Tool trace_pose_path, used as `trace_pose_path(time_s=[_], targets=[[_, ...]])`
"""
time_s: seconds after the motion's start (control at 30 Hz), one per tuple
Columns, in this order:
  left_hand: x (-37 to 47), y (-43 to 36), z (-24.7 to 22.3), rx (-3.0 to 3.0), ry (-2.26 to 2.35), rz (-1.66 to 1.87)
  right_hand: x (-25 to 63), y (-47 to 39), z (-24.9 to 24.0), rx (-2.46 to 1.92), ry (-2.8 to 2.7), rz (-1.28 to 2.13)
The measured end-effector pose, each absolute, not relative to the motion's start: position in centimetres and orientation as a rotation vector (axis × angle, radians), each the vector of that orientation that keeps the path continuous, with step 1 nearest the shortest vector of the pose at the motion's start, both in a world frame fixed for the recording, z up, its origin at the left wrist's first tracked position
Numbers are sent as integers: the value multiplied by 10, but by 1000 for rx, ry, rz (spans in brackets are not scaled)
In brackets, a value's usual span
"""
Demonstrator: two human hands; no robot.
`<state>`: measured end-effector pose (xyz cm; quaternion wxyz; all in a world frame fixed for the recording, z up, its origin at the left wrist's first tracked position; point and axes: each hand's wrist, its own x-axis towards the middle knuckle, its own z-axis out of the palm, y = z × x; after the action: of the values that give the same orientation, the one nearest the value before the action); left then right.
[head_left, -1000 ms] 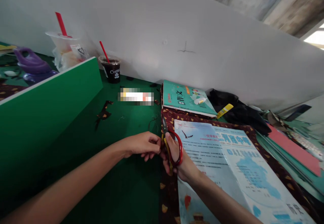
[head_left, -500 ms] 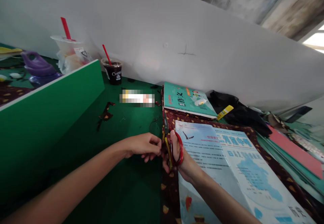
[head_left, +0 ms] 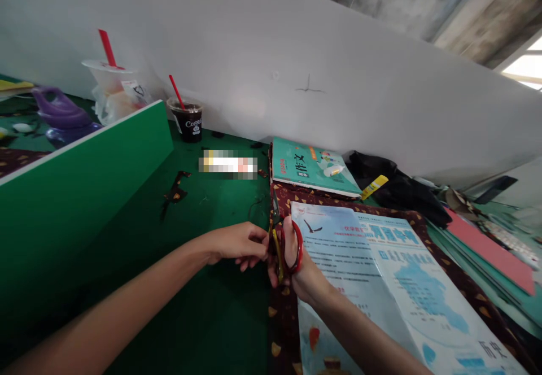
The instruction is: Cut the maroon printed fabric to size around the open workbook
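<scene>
My right hand (head_left: 292, 262) grips red-handled scissors (head_left: 298, 248), which also show yellow on the handle. The blades point away from me along the left edge of a dark red cloth (head_left: 277, 318) printed with gold shapes. Close on the left, my left hand (head_left: 243, 243) pinches that cloth edge with thumb and finger; the exact grip is partly hidden. Beneath my right forearm, printed paper sheets (head_left: 351, 284) lie on the cloth. Beyond them rests a teal book (head_left: 311, 166) with a small white item on its cover.
A dark cloth scrap (head_left: 176, 188) lies on the green table (head_left: 203, 318). Behind it stands a coffee cup (head_left: 189, 123) with a red straw. A green divider (head_left: 105, 177) rises at left. On the right are a yellow tube (head_left: 375, 187), a black bag (head_left: 393, 194) and a pink folder (head_left: 489, 251).
The scissors and my right hand have shifted slightly, and the handles sit a little closer together. My left hand keeps its place at the cloth edge. The whole view has drifted marginally.
</scene>
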<state>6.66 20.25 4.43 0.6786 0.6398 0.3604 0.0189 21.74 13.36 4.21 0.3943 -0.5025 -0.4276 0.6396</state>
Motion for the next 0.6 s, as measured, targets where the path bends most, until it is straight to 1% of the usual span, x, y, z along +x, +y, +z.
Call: trace_pose_path(time_s=[0.27,0.6], targets=[[67,200,46,1438,799,38,211,135,33,-1424,-940,1581],[64,204,43,1413,749,28,212,134,38,-1438,-990,1547]])
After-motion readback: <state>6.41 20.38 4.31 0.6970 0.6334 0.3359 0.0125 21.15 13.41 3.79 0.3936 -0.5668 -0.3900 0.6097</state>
